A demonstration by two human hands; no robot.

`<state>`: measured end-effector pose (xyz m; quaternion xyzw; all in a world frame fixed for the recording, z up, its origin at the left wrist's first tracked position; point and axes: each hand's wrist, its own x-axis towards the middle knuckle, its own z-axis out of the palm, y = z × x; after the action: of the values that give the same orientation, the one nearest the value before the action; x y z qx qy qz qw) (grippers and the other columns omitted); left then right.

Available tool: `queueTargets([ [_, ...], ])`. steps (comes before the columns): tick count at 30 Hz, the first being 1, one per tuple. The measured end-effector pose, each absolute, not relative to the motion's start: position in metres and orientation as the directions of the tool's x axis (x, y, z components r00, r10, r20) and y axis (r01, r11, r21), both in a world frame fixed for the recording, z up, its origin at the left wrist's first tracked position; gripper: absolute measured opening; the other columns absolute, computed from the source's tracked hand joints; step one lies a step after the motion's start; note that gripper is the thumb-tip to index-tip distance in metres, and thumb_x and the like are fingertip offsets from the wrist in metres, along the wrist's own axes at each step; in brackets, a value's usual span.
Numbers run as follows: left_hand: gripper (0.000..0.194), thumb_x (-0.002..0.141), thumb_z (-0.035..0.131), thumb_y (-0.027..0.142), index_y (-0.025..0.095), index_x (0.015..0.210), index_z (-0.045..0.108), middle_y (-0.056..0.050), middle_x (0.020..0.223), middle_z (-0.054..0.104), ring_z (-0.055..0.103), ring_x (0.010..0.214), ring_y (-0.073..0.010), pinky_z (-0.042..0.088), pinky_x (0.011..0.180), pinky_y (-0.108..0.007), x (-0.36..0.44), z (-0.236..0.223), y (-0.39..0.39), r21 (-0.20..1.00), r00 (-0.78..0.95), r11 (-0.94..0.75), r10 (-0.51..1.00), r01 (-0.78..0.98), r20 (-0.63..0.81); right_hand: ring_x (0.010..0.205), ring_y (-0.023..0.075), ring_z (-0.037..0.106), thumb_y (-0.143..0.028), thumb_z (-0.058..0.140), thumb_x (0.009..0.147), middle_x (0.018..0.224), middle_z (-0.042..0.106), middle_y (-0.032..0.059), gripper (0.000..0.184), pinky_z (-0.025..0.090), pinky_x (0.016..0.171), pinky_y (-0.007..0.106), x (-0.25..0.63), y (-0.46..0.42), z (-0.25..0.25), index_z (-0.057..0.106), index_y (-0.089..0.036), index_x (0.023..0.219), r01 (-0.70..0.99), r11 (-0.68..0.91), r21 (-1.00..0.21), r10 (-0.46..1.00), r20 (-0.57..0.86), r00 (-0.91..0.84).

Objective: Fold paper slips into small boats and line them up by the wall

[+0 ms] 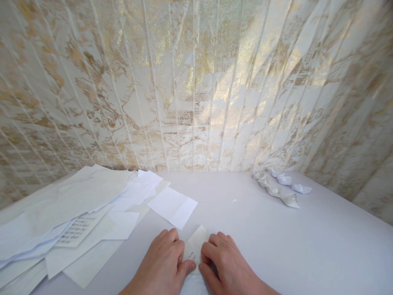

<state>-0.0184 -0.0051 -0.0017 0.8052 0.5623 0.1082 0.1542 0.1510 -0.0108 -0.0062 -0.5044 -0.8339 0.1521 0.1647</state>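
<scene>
A folded piece of paper lies on the table at the bottom middle, its pointed top away from me and some dark print showing on it. My left hand grips its left side, fingers curled and thumb pressed on the paper. On the right side my right hand does the same, with its thumb close to the left thumb. Between them the lower part of the paper shows; its side edges are hidden under my fingers.
A spread pile of loose paper sheets covers the table's left side. One white sheet lies beyond my left hand. Several small folded paper boats stand in rows at the back right. A tiny paper scrap lies mid-table. Behind hangs a patterned curtain.
</scene>
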Motion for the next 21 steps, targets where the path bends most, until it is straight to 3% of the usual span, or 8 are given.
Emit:
queueTargets([
  [12,0.027,0.076,0.053,0.034,0.016,0.056,0.049,-0.002,0.076,0.048,0.045,0.079,-0.0203,0.032,0.071,-0.033,-0.021,0.000,-0.004,0.374,0.355,-0.327,0.935,0.868,-0.006,0.072,0.0170,0.047,-0.023,0.049,0.078,0.071,0.055,0.0036,0.017,0.029,0.066,0.028,0.148,-0.010,-0.008,0.055,-0.017,0.063,0.835,0.413,-0.364,0.910,0.130,-0.394],
  [21,0.012,0.069,0.051,0.025,0.018,0.069,0.042,-0.001,0.081,0.046,0.042,0.081,-0.0192,0.031,0.071,-0.031,-0.025,0.010,-0.001,0.432,0.359,-0.288,0.929,0.854,-0.090,0.073,0.0170,0.046,-0.022,0.053,0.075,0.073,0.056,0.0033,0.012,0.029,0.067,0.028,0.151,-0.010,-0.004,0.057,-0.017,0.064,0.824,0.404,-0.397,0.910,0.080,-0.408],
])
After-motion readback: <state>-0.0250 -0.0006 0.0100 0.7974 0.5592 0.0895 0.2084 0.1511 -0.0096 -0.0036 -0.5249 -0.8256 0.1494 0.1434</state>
